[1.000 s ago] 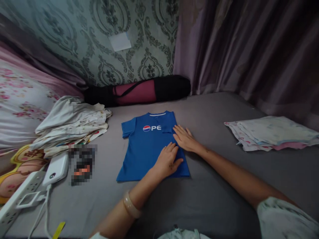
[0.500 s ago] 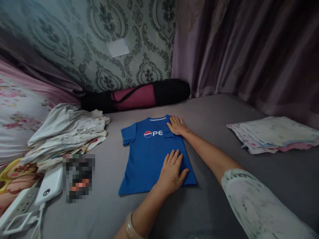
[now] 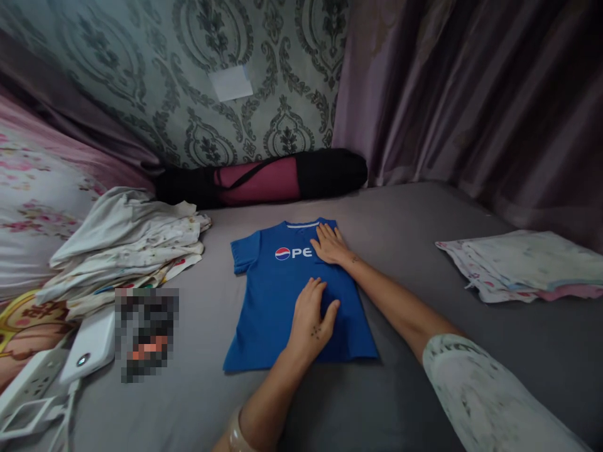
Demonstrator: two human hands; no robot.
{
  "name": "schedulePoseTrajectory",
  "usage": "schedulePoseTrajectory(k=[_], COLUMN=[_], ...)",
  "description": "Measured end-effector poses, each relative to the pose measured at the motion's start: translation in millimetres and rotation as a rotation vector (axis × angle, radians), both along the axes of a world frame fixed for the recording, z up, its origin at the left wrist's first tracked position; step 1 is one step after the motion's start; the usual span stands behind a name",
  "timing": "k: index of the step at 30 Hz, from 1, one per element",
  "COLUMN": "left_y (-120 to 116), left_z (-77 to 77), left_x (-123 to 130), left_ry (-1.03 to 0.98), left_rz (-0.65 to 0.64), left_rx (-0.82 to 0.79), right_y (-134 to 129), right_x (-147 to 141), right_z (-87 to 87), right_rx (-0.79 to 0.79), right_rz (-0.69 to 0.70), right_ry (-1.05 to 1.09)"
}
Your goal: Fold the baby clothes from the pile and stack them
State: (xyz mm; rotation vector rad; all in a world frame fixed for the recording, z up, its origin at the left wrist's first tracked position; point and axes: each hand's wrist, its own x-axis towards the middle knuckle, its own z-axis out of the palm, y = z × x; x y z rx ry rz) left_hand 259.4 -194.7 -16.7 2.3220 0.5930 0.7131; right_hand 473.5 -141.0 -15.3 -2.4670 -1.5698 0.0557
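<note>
A blue T-shirt [image 3: 268, 301] lies spread on the grey bed sheet, its collar toward the wall. White letters "PE" and a round red, white and blue logo [image 3: 282, 253] show on its chest. My right hand [image 3: 331, 243] rests flat on the shirt by the right-side shoulder, fingers apart, covering part of the print and the sleeve on that side. Over the lower middle of the shirt is my left hand [image 3: 311, 317], fingers loosely bent and thumb apart, with nothing in it. Whether its fingertips touch the cloth I cannot tell.
Folded cloths [image 3: 527, 260] lie at the right. A pile of light clothes [image 3: 136, 238] sits at the left, above a white power bank [image 3: 89, 345] and a power strip [image 3: 32, 383]. A black and maroon long bag [image 3: 264, 179] lies along the wall.
My left hand has shifted left across the shirt, its fingers now more bent. My right hand has slid slightly inward and down from the shoulder edge. The view has tilted a little.
</note>
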Motion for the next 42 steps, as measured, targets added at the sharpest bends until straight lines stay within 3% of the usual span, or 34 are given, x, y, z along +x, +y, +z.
schedulePoseTrajectory(k=[4, 9, 13, 18, 23, 26, 32, 38, 42], left_y=[14.7, 22.8, 26.3, 31.7, 34.2, 34.5, 35.9, 32.9, 31.9], left_z=[0.9, 11.9, 19.3, 16.9, 12.8, 13.7, 13.6, 14.2, 14.3], left_x=[-2.6, -6.3, -7.7, -7.1, -7.5, -8.3, -7.8, -8.5, -9.6], left_ry=[-0.037, -0.027, 0.012, -0.021, -0.061, -0.076, -0.136, -0.136, -0.13], left_rz=[0.087, 0.188, 0.274, 0.31, 0.317, 0.326, 0.332, 0.337, 0.333], left_rx=[-0.106, -0.23, -0.337, -0.395, -0.42, -0.422, -0.416, -0.409, -0.379], right_y=[1.5, -2.9, -8.3, -5.6, -4.2, -21.4, -74.4, -85.7, -104.5], right_x=[-3.9, -4.5, -18.7, -35.4, -25.9, -18.7, -33.6, -49.2, -67.1], right_z=[-7.8, 1.2, 7.1, 0.3, 5.5, 13.3, 7.3, 7.5, 8.6], right_rx=[0.018, 0.005, 0.061, 0.013, 0.019, 0.05, 0.031, -0.002, 0.039], right_rz=[-0.013, -0.011, 0.102, 0.14, 0.168, 0.165, 0.086, 0.06, 0.115], right_ry=[-0.017, 0.017, 0.013, 0.065, 0.166, 0.28, 0.093, 0.019, 0.001])
